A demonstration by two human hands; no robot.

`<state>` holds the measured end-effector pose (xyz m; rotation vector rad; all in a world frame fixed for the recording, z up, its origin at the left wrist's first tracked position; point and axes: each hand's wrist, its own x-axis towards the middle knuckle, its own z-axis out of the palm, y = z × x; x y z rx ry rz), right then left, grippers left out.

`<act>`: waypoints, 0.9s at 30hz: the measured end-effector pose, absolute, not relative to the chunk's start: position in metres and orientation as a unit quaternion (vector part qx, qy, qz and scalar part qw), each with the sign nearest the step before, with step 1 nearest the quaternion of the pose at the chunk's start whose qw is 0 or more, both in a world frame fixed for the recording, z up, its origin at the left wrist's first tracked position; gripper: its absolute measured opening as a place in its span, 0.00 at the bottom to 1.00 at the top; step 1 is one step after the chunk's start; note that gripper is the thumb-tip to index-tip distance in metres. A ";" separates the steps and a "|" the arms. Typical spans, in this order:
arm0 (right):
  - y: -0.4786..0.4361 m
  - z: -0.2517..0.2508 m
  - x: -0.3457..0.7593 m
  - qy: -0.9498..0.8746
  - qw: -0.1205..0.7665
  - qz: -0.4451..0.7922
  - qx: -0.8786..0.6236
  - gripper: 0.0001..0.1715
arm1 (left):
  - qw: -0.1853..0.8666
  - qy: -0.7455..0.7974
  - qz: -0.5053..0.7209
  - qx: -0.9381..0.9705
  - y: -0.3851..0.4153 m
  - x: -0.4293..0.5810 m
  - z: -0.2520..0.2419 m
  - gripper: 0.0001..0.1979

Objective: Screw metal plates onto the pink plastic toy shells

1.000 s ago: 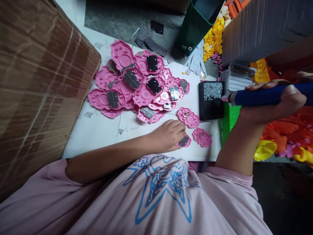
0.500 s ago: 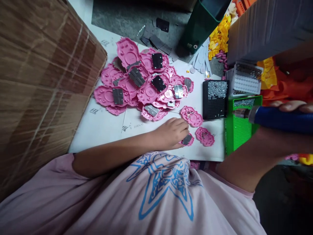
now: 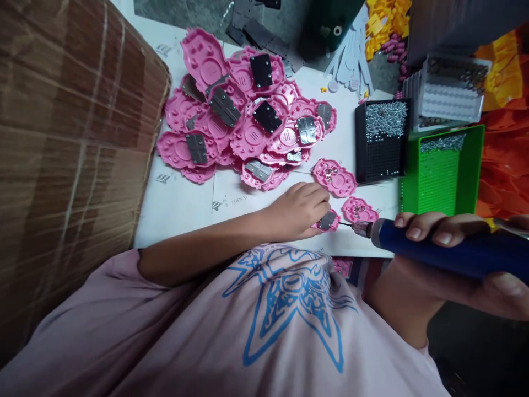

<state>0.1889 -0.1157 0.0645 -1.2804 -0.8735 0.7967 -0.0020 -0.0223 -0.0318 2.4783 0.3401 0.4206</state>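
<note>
My left hand (image 3: 300, 209) rests on the white tabletop (image 3: 182, 204), its fingers pinched on a small pink plastic piece with a grey metal plate (image 3: 327, 221). My right hand (image 3: 463, 259) is wrapped round a blue electric screwdriver (image 3: 446, 251) held level. The screwdriver's metal tip points left and sits right beside the plated piece. Two more pink pieces lie apart from it, one (image 3: 335, 177) above and one (image 3: 359, 209) right next to the screwdriver tip.
A heap of pink pieces with grey plates (image 3: 243, 121) lies at the back. A black tray of screws (image 3: 382, 140), a green tray (image 3: 444, 168) and a white tray (image 3: 448, 94) stand to the right. A large cardboard box (image 3: 70, 154) walls off the left.
My right hand brought the screwdriver down and left from over the trays to the plated piece. My left hand stayed on that piece. The view tilted downward.
</note>
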 end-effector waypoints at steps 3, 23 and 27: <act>-0.115 0.060 0.186 -0.427 0.675 0.351 -0.489 0.27 | 0.298 0.129 0.158 0.932 -0.022 -0.002 -0.031 0.17; -0.117 0.048 0.181 -0.437 0.674 0.341 -0.489 0.29 | 0.302 0.130 0.149 0.933 -0.023 -0.002 -0.031 0.17; -0.119 0.048 0.182 -0.418 0.682 0.324 -0.505 0.28 | 0.304 0.130 0.148 0.932 -0.023 -0.002 -0.031 0.18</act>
